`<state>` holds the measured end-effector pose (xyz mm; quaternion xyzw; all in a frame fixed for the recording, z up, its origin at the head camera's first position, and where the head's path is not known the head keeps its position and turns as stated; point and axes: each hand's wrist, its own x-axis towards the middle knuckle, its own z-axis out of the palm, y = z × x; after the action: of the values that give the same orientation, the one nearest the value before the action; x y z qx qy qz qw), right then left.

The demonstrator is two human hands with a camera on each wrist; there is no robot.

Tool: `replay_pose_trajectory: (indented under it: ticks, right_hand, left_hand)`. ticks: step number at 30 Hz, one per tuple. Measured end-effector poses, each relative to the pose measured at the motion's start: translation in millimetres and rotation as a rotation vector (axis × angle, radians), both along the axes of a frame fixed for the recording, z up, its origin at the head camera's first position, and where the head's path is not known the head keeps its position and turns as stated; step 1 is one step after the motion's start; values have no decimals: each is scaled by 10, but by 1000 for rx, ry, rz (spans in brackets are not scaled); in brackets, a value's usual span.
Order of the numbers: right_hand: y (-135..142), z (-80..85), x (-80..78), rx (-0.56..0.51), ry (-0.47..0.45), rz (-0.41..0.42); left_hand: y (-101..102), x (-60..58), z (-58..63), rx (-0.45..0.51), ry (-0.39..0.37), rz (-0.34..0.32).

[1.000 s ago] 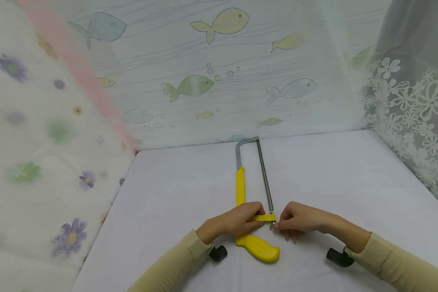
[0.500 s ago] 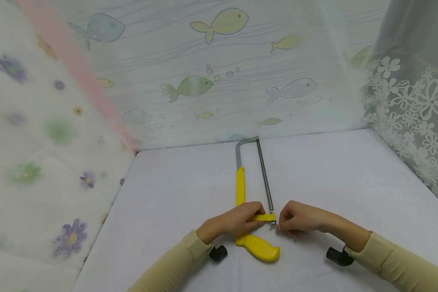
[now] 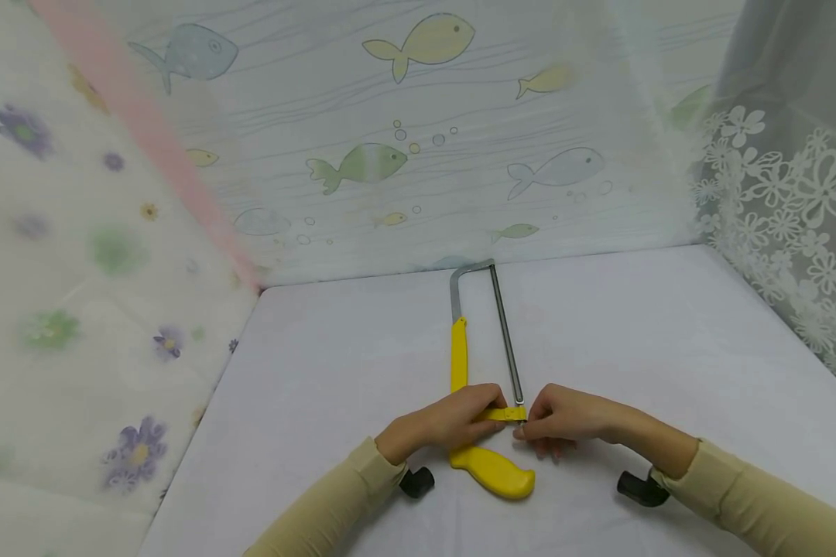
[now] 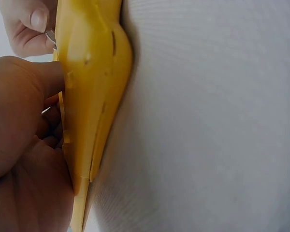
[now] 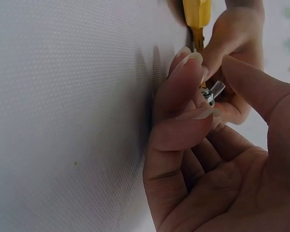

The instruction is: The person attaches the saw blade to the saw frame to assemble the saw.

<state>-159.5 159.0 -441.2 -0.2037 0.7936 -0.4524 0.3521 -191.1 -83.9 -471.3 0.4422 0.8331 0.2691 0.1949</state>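
Has a pale fish-printed curtain (image 3: 453, 232) at the back, a flowered curtain (image 3: 77, 271) and pink band (image 3: 134, 124) to the left, grey lace (image 3: 794, 155) to the right. Shows a white cloth-covered table (image 3: 334, 363) in soft light.

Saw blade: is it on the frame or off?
On: in the head view, the blade spans the frame from far tip to yellow bracket.

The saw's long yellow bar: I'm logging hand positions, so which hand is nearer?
Left hand: over the near end of the long yellow bar. The right hand is apart, to its right.
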Motion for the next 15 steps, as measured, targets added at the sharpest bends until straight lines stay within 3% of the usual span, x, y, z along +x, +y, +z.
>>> replay_pose_trajectory:
  ticks: [15]
  right_hand:
    - [4, 31, 7, 10, 11, 5]
  left_hand:
    - [-1, -17, -27, 2, 6, -5]
